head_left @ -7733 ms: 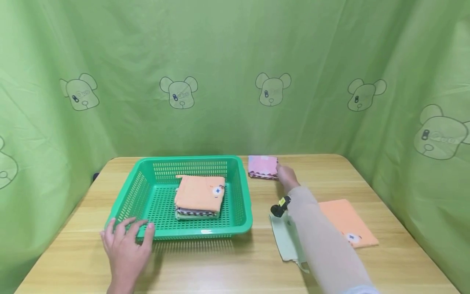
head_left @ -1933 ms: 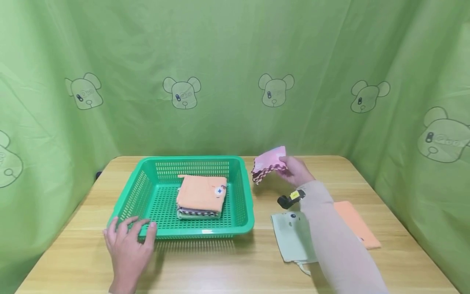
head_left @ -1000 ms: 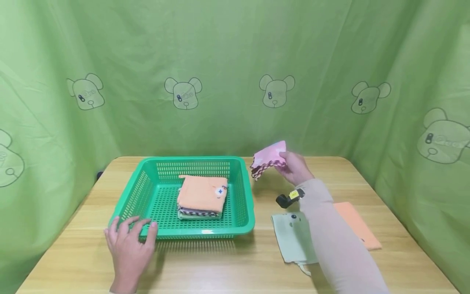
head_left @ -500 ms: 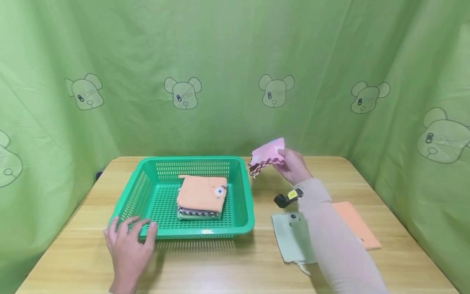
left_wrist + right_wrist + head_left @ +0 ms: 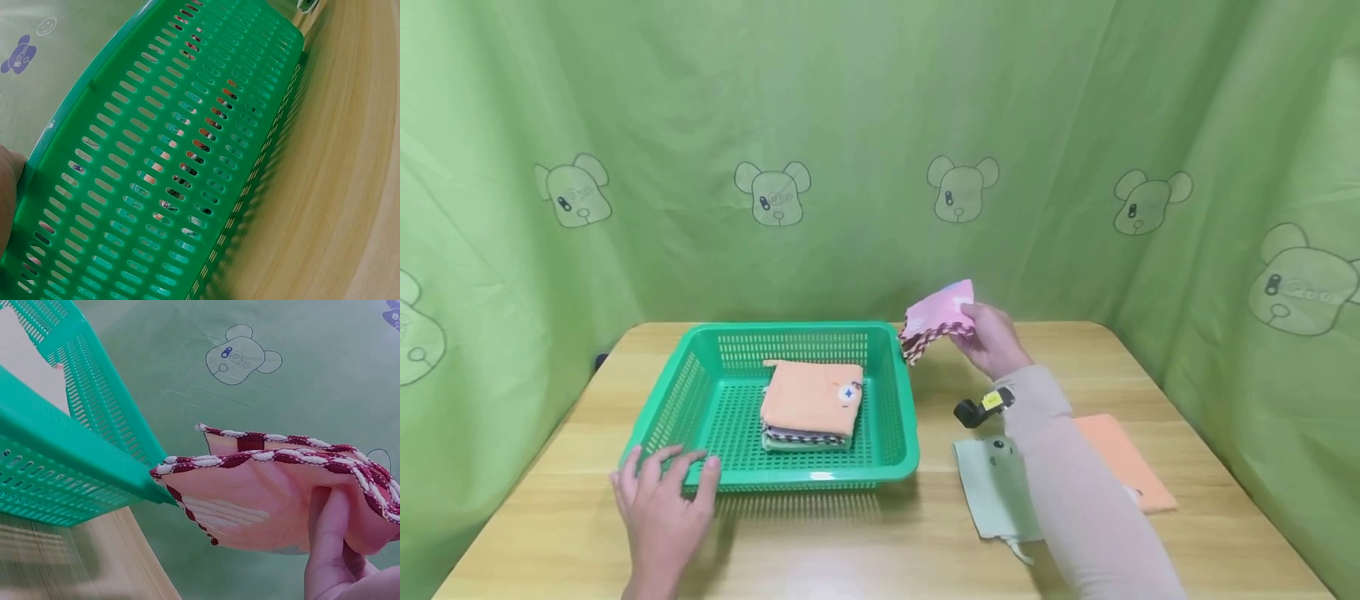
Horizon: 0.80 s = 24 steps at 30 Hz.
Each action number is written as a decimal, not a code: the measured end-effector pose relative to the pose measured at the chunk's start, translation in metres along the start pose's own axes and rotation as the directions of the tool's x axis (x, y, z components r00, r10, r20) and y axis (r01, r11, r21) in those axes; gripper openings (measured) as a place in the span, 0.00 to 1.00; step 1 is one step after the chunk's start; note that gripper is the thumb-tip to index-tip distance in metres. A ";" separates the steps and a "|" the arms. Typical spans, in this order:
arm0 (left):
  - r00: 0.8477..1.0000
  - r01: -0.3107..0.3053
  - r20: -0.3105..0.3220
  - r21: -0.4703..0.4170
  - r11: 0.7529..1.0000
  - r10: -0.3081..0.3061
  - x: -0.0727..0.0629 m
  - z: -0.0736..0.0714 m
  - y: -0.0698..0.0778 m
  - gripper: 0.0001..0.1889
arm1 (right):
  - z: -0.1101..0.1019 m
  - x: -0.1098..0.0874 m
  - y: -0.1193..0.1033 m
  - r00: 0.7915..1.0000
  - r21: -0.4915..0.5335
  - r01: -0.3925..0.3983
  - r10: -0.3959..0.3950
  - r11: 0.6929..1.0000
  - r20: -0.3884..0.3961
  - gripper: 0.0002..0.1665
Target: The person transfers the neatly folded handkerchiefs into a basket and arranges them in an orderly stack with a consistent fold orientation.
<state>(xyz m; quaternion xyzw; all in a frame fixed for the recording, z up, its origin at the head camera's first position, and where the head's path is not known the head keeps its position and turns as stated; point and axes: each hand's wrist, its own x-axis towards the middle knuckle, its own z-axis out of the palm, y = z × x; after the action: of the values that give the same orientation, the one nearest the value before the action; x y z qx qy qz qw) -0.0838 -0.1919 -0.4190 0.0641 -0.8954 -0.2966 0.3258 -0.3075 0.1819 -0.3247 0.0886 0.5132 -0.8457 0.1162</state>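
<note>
My right hand (image 5: pixel 995 340) pinches a folded pink small towel (image 5: pixel 942 310) with a dark red and white stitched edge, lifted above the table beside the basket's right rim. In the right wrist view, this towel (image 5: pixel 250 500) hangs with its folds slightly apart, the thumb against one face. My left hand (image 5: pixel 662 517) holds the front left rim of the green plastic basket (image 5: pixel 805 475), fingers bent over it. Inside the basket lies a stack of folded small towels, an orange one (image 5: pixel 812 400) with a bear face on top.
On the wooden table (image 5: pixel 820 550), a pale green small towel (image 5: pixel 992 487) with a hanging loop lies right of the basket. An orange small towel (image 5: pixel 1131 467) lies farther right, partly hidden by the right forearm. A green curtain (image 5: pixel 865 250) with bear prints surrounds the table.
My right hand has picked up the pink small towel from the back of the table, raised it and moved it slightly left toward the basket. My left hand stays on the rim.
</note>
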 end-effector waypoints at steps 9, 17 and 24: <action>1.000 -0.018 -0.016 -0.006 1.000 0.018 0.000 0.001 0.000 0.16 | 0.007 -0.002 0.000 1.000 0.002 0.000 0.000 1.000 -0.002 0.28; 1.000 -0.010 -0.004 0.004 1.000 0.010 0.001 0.000 -0.001 0.16 | 0.012 -0.001 0.003 1.000 0.000 0.002 -0.002 1.000 0.014 0.26; 1.000 -0.013 -0.003 0.014 1.000 0.013 0.001 0.001 -0.002 0.17 | 0.015 0.000 0.005 1.000 -0.001 0.001 -0.001 1.000 0.016 0.27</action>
<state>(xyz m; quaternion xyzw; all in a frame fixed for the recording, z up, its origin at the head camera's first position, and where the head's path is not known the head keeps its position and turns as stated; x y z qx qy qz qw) -0.0855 -0.1932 -0.4198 0.0612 -0.8974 -0.2881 0.3286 -0.3068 0.1667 -0.3223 0.0817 0.5127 -0.8463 0.1197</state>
